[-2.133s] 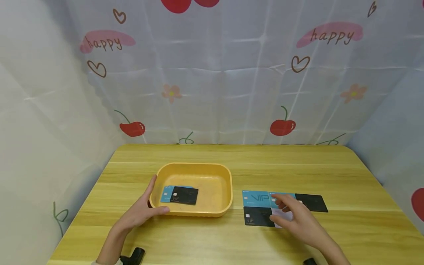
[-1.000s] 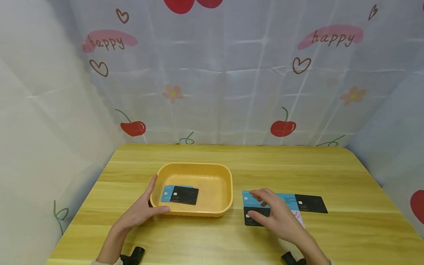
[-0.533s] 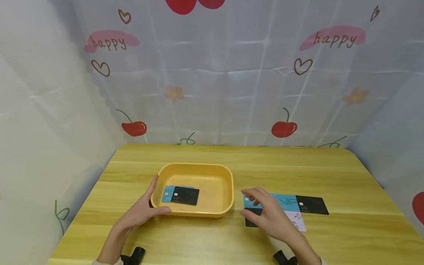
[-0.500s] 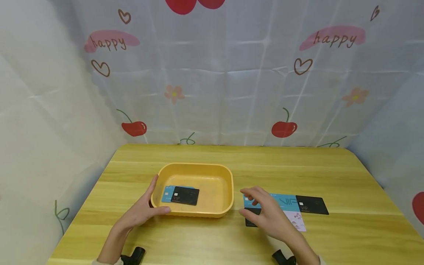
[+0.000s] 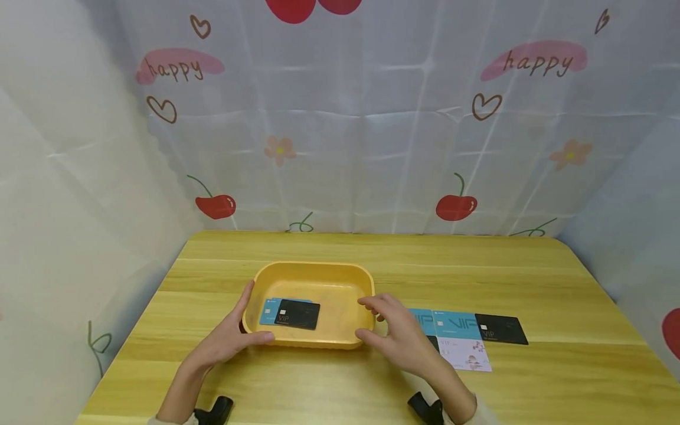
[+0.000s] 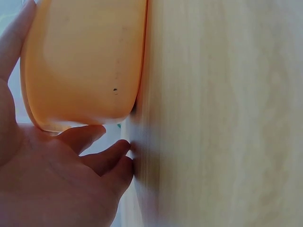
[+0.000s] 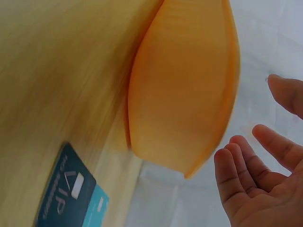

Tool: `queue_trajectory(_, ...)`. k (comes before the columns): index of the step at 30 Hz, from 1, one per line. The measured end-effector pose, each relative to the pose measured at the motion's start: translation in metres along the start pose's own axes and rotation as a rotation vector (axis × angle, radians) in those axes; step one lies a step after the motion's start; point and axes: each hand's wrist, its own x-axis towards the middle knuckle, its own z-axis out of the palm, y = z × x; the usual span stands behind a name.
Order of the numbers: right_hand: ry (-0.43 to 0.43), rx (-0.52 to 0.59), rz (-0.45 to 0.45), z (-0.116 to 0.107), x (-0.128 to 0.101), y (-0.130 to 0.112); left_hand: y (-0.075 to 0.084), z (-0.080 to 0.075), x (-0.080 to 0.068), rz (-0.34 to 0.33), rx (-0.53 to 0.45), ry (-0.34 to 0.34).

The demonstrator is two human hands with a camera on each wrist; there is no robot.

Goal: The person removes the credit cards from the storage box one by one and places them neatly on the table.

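A yellow plastic tray (image 5: 329, 342) stands on the table, with a black VIP card (image 5: 297, 314) lying over light blue cards (image 5: 269, 311) inside it. My left hand (image 5: 220, 342) holds the tray's left front corner, thumb along the front rim and index finger up the left side. Over the tray's right end is my right hand (image 5: 401, 336), fingers loosely bent and thumb apart. The right wrist view shows nothing between those fingers (image 7: 229, 175). Behind that hand, a dark VIP card (image 7: 66, 189) and a blue card (image 7: 97, 203) lie on the table.
Right of the tray, blue VIP cards (image 5: 457, 324), a black card (image 5: 502, 329) and a pale pink floral card (image 5: 464, 354) lie edge to edge on the wooden table (image 5: 319, 389). A curtain with cherries and "happy" prints (image 5: 350, 136) hangs behind.
My right hand has moved left from over the row of cards to the tray's right end, uncovering the pink floral card. My left hand stays on the tray.
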Motion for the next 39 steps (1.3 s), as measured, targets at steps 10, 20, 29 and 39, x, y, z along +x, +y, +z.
queue_trajectory(10, 0.012, -0.092, 0.020, 0.018, 0.014, -0.013, 0.000, 0.000, -0.001, 0.004, -0.003, 0.001)
queue_trajectory(20, -0.115, 0.045, 0.036, 0.036, 0.033, -0.024, 0.001, -0.001, -0.001, 0.008, -0.004, -0.007)
queue_trajectory(29, -0.177, 0.037, 0.078, 0.045, 0.044, -0.023, 0.001, 0.001, 0.000, 0.005, -0.021, -0.017)
queue_trajectory(39, -0.223, -0.019, 0.090, 0.052, 0.054, -0.024, 0.001, 0.000, -0.001, 0.004, -0.025, -0.010)
